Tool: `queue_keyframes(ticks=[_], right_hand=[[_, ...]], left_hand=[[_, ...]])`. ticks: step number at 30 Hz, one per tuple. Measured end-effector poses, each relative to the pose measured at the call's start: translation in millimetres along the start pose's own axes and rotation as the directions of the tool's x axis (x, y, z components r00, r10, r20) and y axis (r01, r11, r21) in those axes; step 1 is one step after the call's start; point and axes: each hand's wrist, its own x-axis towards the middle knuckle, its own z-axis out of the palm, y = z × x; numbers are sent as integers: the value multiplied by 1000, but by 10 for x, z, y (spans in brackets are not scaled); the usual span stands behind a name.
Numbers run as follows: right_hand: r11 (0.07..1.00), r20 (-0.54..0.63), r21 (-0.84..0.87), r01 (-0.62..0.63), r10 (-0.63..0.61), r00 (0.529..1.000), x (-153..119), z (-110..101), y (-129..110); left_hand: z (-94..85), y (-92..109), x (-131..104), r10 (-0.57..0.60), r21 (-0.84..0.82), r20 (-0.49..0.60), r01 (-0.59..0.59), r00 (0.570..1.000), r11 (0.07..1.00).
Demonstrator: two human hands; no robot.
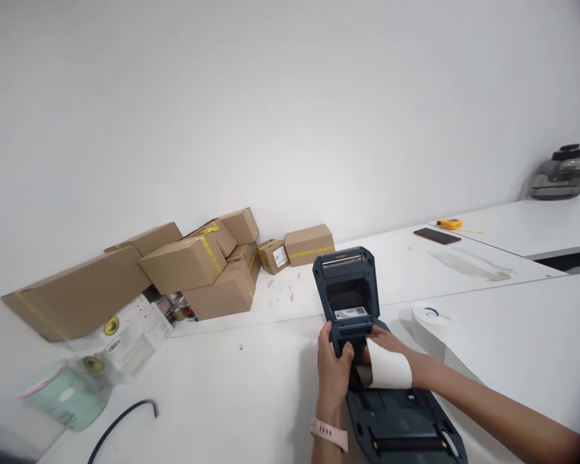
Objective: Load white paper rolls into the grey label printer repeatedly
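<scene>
A dark blue-grey label printer (406,425) lies opened out on the white table, its hinged lid (345,283) raised and a roller showing at the near end. My left hand (333,367) grips the printer's left side, thumb over the inner edge and fingers along the outside. Opposite it, my right hand (384,345) is closed on the right side near the hinge, its fingers partly hidden. A curled piece of white paper (391,367) stands in front of the right hand and covers part of it. I cannot tell whether that hand also pinches the paper.
To the right, a white paper strip roll (430,316) trails off behind my right forearm. Cardboard boxes (188,264) are heaped at the back left, near a mint-green container (67,393) and a black cable (120,419). Farther right are a dark flat slab (437,236), yellow tape measure (449,223) and jug (560,174).
</scene>
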Motion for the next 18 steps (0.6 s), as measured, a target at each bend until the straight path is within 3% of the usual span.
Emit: queue_keyframes(ticks=[10, 18], right_hand=[[993, 39, 105, -57, 53, 998, 31, 37, -8], [955, 63, 285, -78, 62, 996, -99, -230, 15]], left_hand=[[-6, -101, 32, 77, 26, 104, -80, 992, 996], [-32, -85, -8, 105, 49, 123, -112, 987, 993]])
